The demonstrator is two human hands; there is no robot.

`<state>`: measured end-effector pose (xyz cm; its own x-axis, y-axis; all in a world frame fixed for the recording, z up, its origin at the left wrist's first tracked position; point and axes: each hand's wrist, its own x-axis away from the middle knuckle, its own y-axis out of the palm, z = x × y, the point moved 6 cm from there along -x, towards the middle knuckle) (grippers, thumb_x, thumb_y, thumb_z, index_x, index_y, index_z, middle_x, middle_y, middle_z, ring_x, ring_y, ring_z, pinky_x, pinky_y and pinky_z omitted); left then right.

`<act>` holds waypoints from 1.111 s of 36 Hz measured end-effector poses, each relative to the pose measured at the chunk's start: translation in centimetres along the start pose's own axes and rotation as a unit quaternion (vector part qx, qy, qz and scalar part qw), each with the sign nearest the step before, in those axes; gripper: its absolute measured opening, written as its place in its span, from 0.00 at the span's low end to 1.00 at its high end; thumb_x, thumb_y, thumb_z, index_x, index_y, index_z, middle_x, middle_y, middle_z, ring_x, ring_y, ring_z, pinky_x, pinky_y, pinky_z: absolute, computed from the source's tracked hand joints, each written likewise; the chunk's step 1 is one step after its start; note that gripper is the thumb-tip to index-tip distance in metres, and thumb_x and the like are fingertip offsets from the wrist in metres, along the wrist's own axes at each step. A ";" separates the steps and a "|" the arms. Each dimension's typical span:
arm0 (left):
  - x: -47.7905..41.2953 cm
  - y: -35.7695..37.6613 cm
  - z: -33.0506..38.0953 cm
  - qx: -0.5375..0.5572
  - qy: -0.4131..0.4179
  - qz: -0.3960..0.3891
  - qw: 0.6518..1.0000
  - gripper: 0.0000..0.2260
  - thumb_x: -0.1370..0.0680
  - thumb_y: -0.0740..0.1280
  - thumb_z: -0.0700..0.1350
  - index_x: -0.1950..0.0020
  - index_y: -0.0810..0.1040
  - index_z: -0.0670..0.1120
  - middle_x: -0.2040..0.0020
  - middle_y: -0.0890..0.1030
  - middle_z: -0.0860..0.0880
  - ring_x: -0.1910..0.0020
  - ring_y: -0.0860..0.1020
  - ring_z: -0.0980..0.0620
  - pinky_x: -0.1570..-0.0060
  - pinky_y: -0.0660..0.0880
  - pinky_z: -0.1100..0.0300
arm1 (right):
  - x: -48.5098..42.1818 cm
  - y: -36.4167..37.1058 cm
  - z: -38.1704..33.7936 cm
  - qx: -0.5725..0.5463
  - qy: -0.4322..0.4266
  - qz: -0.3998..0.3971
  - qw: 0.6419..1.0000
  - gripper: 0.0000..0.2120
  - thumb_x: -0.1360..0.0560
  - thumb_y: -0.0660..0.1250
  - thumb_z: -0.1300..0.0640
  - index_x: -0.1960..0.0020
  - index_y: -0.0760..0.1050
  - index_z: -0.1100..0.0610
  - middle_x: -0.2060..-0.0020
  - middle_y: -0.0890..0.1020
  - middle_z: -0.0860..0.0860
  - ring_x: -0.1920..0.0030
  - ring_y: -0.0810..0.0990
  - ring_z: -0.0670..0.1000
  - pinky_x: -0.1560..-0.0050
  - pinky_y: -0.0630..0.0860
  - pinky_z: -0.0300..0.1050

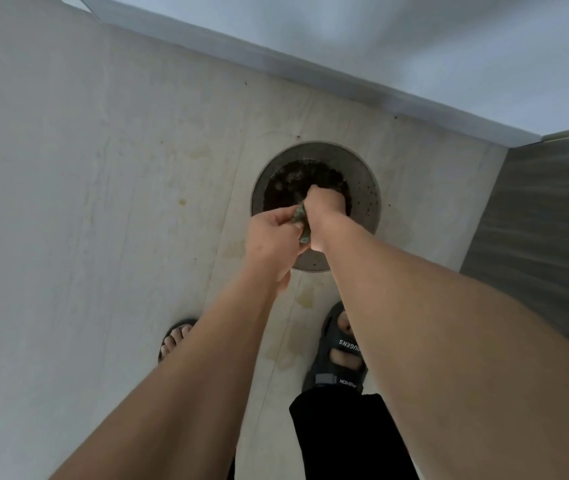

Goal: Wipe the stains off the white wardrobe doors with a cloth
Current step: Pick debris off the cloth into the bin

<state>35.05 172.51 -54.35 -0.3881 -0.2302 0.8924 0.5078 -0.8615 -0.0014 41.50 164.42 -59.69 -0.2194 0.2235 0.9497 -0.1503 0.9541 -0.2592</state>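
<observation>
Head view: left hand [272,237] and right hand [324,206], touching, both clench 1 crumpled grey-green cloth [302,220] above a round grey basin [369,188]. The fists hide most of it.

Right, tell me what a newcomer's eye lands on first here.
The left hand and right hand, at centre frame, grip a wadded greenish cloth between them. Beneath them sits a round grey basin of dark water on the pale floor, with a black sandal nearer the bottom edge.
</observation>
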 end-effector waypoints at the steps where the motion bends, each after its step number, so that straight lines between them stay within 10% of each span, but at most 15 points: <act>1: 0.0 0.1 0.1 -0.020 0.006 -0.006 1.000 0.18 0.17 0.60 0.30 0.52 0.86 0.47 0.54 0.87 0.45 0.52 0.87 0.48 0.52 0.84 0.55 | 0.0 -0.2 0.3 -0.019 0.008 0.004 1.000 0.15 0.18 0.59 0.51 0.36 0.75 0.58 0.43 0.81 0.59 0.49 0.81 0.58 0.44 0.80 0.56; 9: -0.6 -1.3 3.7 -0.081 -0.001 -0.035 0.996 0.21 0.17 0.63 0.31 0.26 0.72 0.46 0.37 0.80 0.45 0.41 0.81 0.47 0.50 0.83 0.57 | 2.1 -4.0 0.6 -0.060 -0.051 -0.094 0.992 0.17 0.19 0.66 0.44 0.47 0.82 0.58 0.49 0.86 0.58 0.49 0.86 0.59 0.41 0.81 0.60; 16: 0.6 -0.7 2.9 0.030 -0.036 0.043 0.998 0.27 0.22 0.72 0.33 0.25 0.70 0.43 0.40 0.80 0.43 0.42 0.82 0.44 0.43 0.82 0.48 | 5.0 -5.2 2.0 -0.163 -0.076 -0.266 0.947 0.15 0.18 0.61 0.64 0.33 0.77 0.62 0.39 0.83 0.60 0.41 0.82 0.56 0.42 0.79 0.49; 22: 2.9 1.2 -0.1 0.061 -0.174 -0.079 0.980 0.12 0.17 0.66 0.41 0.33 0.77 0.41 0.39 0.83 0.39 0.40 0.83 0.40 0.36 0.79 0.41 | 4.7 -5.1 2.6 -0.130 -0.087 -0.214 0.964 0.19 0.26 0.62 0.72 0.36 0.77 0.65 0.44 0.84 0.62 0.42 0.83 0.63 0.42 0.79 0.58; 26: 2.6 -0.5 0.8 -0.048 -0.115 -0.059 0.990 0.11 0.16 0.63 0.35 0.35 0.78 0.40 0.41 0.84 0.41 0.42 0.83 0.42 0.39 0.80 0.43 | 4.3 -5.0 2.0 -0.146 -0.057 -0.182 0.971 0.15 0.23 0.61 0.55 0.43 0.79 0.62 0.53 0.85 0.54 0.50 0.80 0.55 0.49 0.74 0.49; 30: 3.4 -1.3 2.7 -0.112 -0.091 -0.150 0.978 0.07 0.17 0.66 0.37 0.40 0.81 0.42 0.48 0.86 0.42 0.55 0.86 0.47 0.59 0.83 0.54 | 3.7 -3.5 2.0 -0.289 0.078 -0.275 0.914 0.40 0.22 0.56 0.32 0.28 0.70 0.66 0.33 0.75 0.68 0.31 0.74 0.68 0.26 0.65 0.65; 35: 3.2 -1.5 3.4 -0.228 -0.066 -0.081 0.968 0.02 0.19 0.70 0.38 0.51 0.81 0.43 0.52 0.86 0.41 0.60 0.86 0.47 0.52 0.84 0.49 | 4.9 -1.9 0.0 -0.107 0.072 -0.354 0.926 0.42 0.27 0.69 0.34 0.27 0.68 0.65 0.35 0.77 0.68 0.34 0.78 0.68 0.26 0.67 0.65; 40: 2.8 -1.6 3.3 -0.182 -0.039 0.036 0.982 0.04 0.22 0.73 0.39 0.55 0.79 0.43 0.56 0.84 0.41 0.60 0.85 0.47 0.70 0.79 0.60 | 6.6 -1.8 -3.3 0.192 -0.169 -0.181 0.950 0.12 0.23 0.70 0.48 0.53 0.76 0.57 0.56 0.84 0.55 0.53 0.82 0.55 0.50 0.77 0.51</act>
<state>35.68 174.72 -50.41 -0.2945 -0.2729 0.9159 0.2171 -0.9524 -0.2139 43.54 164.89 -52.38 -0.3731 -0.2432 0.8953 -0.6004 0.7990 -0.0332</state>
